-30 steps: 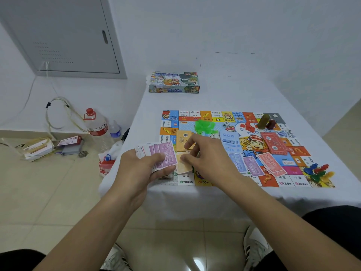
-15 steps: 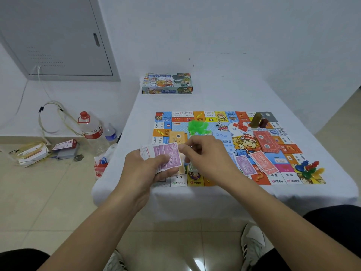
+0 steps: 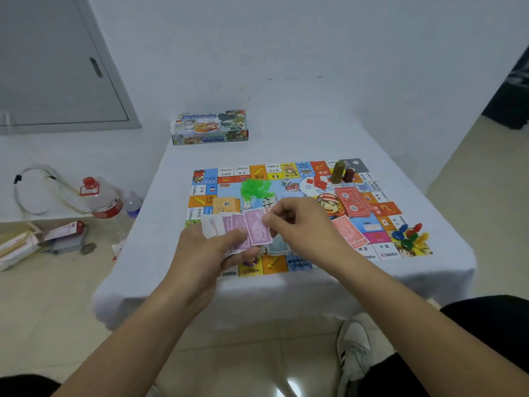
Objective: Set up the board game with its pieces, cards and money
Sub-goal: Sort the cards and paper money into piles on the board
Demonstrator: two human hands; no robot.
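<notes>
Board (image 3: 380,247), near edge, lower centre of frame: squares printed "2000", "700", "2000"; lower right corner square "3600". Left edge squares: "2400", "2600", sideways. Far edge: "2200", "2400", "3000", upside down. Cartoon figure at board centre (image 3: 329,202): "DA XIONG". Purple note (image 3: 259,228) in hands: "5000", blurred. Box lettering unreadable.

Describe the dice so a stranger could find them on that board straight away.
Start at the game board on the white-clothed table. In its far half, just right of the green plastic pieces and left of the small red pieces, lie the dice. They are the only small white black-dotted cubes among coloured plastic.
</notes>
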